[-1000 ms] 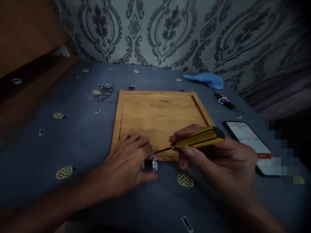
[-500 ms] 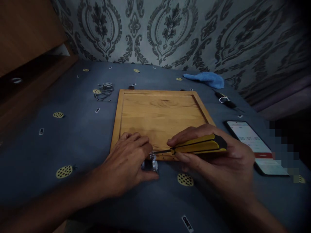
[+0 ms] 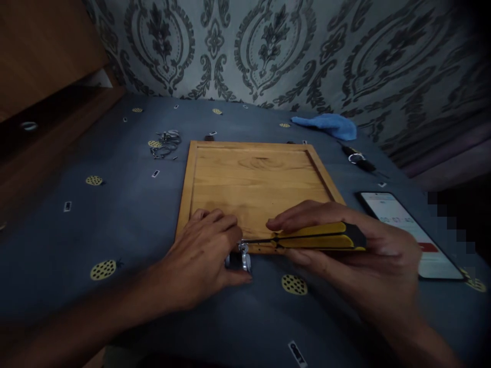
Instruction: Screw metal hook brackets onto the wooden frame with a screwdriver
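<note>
Board centre bare; phone right, metal rings far left.

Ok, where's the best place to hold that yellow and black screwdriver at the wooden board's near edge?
Grip the yellow and black screwdriver by its thick handle, from the right, where the right hand wraps it: the thin shaft points left at the silver metal fitting held by the left hand.
</note>
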`<state>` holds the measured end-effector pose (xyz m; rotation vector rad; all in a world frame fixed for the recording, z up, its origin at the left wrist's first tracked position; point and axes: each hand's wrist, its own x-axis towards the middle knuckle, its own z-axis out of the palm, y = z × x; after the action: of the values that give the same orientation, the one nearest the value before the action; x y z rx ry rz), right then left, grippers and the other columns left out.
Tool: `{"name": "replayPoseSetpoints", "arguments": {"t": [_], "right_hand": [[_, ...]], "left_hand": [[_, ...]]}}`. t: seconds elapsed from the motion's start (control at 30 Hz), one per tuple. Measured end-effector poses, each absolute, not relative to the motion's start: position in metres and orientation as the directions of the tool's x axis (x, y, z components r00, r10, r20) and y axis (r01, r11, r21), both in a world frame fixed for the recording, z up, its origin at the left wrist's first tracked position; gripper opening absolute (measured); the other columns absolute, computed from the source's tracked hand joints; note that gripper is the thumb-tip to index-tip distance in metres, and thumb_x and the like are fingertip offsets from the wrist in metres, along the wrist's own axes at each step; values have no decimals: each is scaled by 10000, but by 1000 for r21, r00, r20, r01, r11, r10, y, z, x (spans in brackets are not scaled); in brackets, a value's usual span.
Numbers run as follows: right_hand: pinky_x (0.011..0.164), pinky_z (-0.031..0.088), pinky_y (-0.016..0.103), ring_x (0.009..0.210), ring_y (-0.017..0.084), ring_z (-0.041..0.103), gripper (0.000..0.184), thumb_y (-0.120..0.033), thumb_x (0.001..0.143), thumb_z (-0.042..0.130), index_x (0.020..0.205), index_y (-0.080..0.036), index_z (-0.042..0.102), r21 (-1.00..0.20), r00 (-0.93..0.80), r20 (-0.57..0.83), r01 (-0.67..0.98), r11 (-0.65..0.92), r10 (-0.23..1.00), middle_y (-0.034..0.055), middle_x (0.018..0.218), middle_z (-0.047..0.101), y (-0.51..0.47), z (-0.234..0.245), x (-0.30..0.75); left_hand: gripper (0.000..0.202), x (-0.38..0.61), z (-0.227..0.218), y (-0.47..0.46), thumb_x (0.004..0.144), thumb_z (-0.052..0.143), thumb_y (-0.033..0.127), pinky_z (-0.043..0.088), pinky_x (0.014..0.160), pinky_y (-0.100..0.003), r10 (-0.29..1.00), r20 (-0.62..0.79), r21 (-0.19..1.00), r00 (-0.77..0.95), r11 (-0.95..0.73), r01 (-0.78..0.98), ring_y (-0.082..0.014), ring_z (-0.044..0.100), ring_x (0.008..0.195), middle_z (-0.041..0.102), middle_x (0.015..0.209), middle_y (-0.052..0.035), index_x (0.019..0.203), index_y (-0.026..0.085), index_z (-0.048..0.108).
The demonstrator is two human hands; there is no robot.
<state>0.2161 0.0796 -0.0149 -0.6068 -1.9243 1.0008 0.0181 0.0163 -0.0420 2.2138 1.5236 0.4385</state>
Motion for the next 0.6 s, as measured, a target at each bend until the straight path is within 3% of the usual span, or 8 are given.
{"name": "replayPoseSetpoints", "arguments": {"t": [0.23,0.43,0.6], "right_hand": [[569,616,225,800,181,759,133,-266,916,737,1036,-312,771,-873,-547,368,74,482,751,17,1012,779,78,-16,222],[608,618,258,763,193,746,97,-292,858,804,947,-289,765,-802,-513,477,78,592,714,-2,838,769,77,-17,217],[619,615,267,726,173,731,94,-266,893,769,983,-273,741,-772,-399,543,108,626,739,2,884,763,71,-28,216]], "left_hand": [[406,18,-42,16,725,897,449,394,837,-381,938,21,501,347,-310,808,-247,581,945,644,938,-15,878,156,661],[392,19,-41,17,743,886,445,395,832,-386,936,-10,497,353,-302,814,-249,579,940,641,936,-19,894,155,669],[405,19,-41,17,727,895,450,403,836,-388,937,3,494,349,-305,814,-252,579,946,639,934,-18,875,158,656]]}}
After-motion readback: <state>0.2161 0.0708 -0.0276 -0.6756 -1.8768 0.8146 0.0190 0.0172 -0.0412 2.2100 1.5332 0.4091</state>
